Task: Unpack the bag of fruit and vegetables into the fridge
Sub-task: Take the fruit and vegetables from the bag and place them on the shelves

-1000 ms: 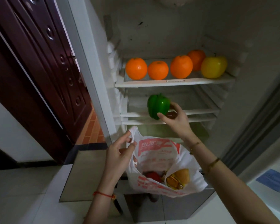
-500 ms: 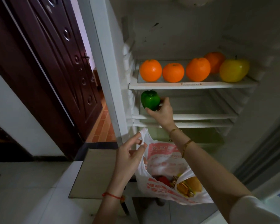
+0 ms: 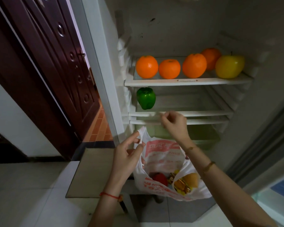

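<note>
1. At the left end of the second shelf (image 3: 179, 114) lies the green pepper (image 3: 146, 98), free of any grip.
2. Right hand (image 3: 174, 124) hovers empty, fingers loosely curled.
3. Left hand (image 3: 126, 159) pinches the bag (image 3: 162, 159) handle.

A dark wooden door (image 3: 44, 66) fills nine to eleven o'clock; orange floor tiles (image 3: 101, 126) show beside it, pale floor (image 3: 23, 194) at seven.

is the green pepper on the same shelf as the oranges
No, the green pepper sits alone on the shelf below the oranges and yellow apple.
</note>
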A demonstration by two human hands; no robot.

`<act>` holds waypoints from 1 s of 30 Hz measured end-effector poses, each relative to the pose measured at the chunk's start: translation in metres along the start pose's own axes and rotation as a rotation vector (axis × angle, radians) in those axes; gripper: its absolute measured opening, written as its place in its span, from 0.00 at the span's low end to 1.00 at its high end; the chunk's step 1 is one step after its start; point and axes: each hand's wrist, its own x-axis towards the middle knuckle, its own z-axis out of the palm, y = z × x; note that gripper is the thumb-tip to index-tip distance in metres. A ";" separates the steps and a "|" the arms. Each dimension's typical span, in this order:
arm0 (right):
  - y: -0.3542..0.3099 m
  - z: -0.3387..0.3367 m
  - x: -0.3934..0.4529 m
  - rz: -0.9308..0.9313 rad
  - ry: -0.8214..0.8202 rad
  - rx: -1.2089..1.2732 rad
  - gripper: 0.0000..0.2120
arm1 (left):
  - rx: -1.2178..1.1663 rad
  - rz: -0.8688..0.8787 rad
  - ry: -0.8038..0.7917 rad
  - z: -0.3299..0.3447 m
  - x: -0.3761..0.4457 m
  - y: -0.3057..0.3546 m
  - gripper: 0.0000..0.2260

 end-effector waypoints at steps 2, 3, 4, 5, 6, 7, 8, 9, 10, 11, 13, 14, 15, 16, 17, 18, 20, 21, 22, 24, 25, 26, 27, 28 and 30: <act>0.015 -0.013 -0.027 0.019 -0.283 -0.071 0.16 | -0.011 0.008 0.007 -0.001 -0.003 -0.001 0.21; 0.024 -0.015 -0.040 0.012 -0.440 -0.151 0.14 | -0.020 0.011 0.004 -0.001 -0.004 -0.002 0.21; 0.037 -0.013 -0.051 0.010 -0.566 -0.245 0.11 | -0.026 0.015 -0.003 -0.001 -0.006 -0.003 0.21; 0.053 -0.009 -0.060 0.017 -0.647 -0.327 0.07 | -0.025 0.019 -0.009 -0.002 -0.007 -0.003 0.21; 0.069 -0.003 -0.068 0.043 -0.693 -0.404 0.06 | -0.025 0.023 -0.016 -0.002 -0.009 -0.003 0.21; 0.084 0.003 -0.075 0.079 -0.716 -0.478 0.09 | -0.027 0.026 -0.019 -0.002 -0.010 -0.004 0.21; 0.099 0.009 -0.081 0.133 -0.732 -0.543 0.13 | -0.030 0.031 -0.024 -0.002 -0.011 -0.005 0.20; 0.108 0.015 -0.087 0.178 -0.749 -0.611 0.18 | -0.031 0.034 -0.025 -0.002 -0.012 -0.005 0.20; 0.116 0.020 -0.091 0.203 -0.765 -0.692 0.24 | -0.034 0.032 -0.025 -0.002 -0.014 -0.005 0.20; 0.123 0.024 -0.095 0.203 -0.772 -0.770 0.30 | -0.038 0.026 -0.021 -0.002 -0.015 -0.006 0.20; 0.137 0.033 -0.100 0.221 -0.794 -0.843 0.37 | -0.044 0.020 -0.017 -0.001 -0.017 -0.005 0.20; 0.142 0.037 -0.101 0.247 -0.810 -0.831 0.37 | -0.045 0.021 -0.017 -0.002 -0.018 -0.005 0.20; 0.149 0.042 -0.102 0.287 -0.824 -0.786 0.37 | -0.044 0.022 -0.018 -0.002 -0.019 -0.005 0.20; 0.151 0.045 -0.105 0.337 -0.847 -0.731 0.37 | -0.042 0.023 -0.020 -0.002 -0.020 -0.005 0.20; 0.151 0.047 -0.107 0.374 -0.856 -0.677 0.37 | -0.037 0.024 -0.020 -0.003 -0.020 -0.005 0.20; 0.155 0.052 -0.111 0.411 -0.850 -0.635 0.37 | -0.033 0.025 -0.022 -0.004 -0.021 -0.006 0.20; 0.159 0.059 -0.116 0.450 -0.793 -0.580 0.39 | -0.024 0.029 -0.027 -0.005 -0.022 -0.005 0.20; 0.160 0.061 -0.118 0.448 -0.760 -0.555 0.40 | -0.020 0.031 -0.027 -0.005 -0.022 -0.004 0.20; 0.168 0.064 -0.119 0.468 -0.756 -0.519 0.38 | -0.019 0.030 -0.026 -0.005 -0.022 -0.004 0.20; 0.166 0.064 -0.119 0.436 -0.796 -0.443 0.30 | -0.020 0.025 -0.024 -0.006 -0.022 -0.004 0.20; 0.169 0.066 -0.118 0.412 -0.810 -0.450 0.27 | -0.021 0.022 -0.023 -0.006 -0.022 -0.003 0.20; 0.160 0.064 -0.117 0.396 -0.807 -0.473 0.26 | -0.023 0.018 -0.023 -0.005 -0.022 -0.003 0.20; 0.157 0.063 -0.115 0.373 -0.814 -0.542 0.27 | -0.025 0.015 -0.026 -0.005 -0.022 -0.002 0.20; 0.154 0.063 -0.113 0.339 -0.819 -0.643 0.30 | -0.028 0.013 -0.031 -0.004 -0.021 -0.002 0.20; 0.134 0.051 -0.106 0.299 -0.792 -0.747 0.35 | -0.036 0.010 -0.034 -0.003 -0.019 -0.001 0.20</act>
